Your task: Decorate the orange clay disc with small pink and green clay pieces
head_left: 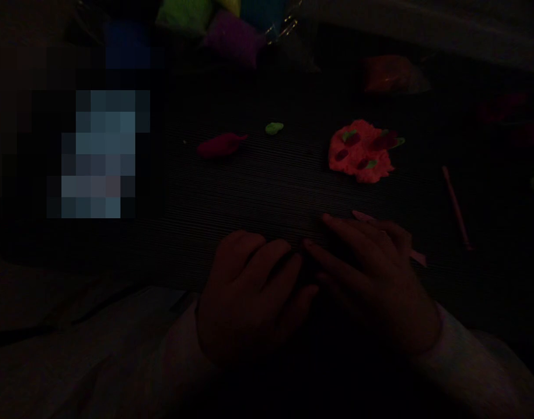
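Observation:
In the dim light my left hand (249, 285) rests low over the dark table, its fingers curled inward. What it holds, if anything, is hidden. Close beside it, my right hand (375, 279) has its fingers stretched out toward the left hand. A pink flat tool (418, 257) shows on both sides of my right hand, its middle covered. Beyond lies an orange-red clay piece (358, 166) with dark red and green bits on it. A red clay lump (218, 145) with a thin tip and a small green clay bit (274, 128) lie farther left.
A thin pink stick (456, 206) lies at the right. Bags of green (186, 16) and purple (236, 38) material sit at the back, with an orange bag (393, 74) farther right. A blurred bright patch (105, 151) is at the left.

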The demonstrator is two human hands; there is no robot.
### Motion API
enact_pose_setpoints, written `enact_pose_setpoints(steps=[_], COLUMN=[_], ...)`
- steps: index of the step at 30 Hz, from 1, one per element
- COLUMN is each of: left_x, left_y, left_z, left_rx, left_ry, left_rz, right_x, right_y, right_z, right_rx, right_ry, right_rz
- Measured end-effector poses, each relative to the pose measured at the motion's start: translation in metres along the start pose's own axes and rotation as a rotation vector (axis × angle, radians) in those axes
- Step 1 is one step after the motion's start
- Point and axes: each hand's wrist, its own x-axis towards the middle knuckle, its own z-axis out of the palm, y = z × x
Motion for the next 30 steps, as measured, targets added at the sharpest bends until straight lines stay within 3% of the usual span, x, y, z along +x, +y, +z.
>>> enact_pose_setpoints(steps=[14,30], left_x=[0.0004,-0.0016], left_y=[-0.0019,-0.0017], left_z=[-0.0043,-0.0071], left_rx=[-0.048,-0.078], left_ry=[0.064,0.085], left_rz=[-0.047,-0.049], right_x=[-0.0014,-0.0004], right_y=[0.0015,-0.0040], right_z=[-0.0021,0.0005], right_rx=[0.077,-0.031], right_ry=[0.027,-0.024], right_rz=[-0.037,-0.017])
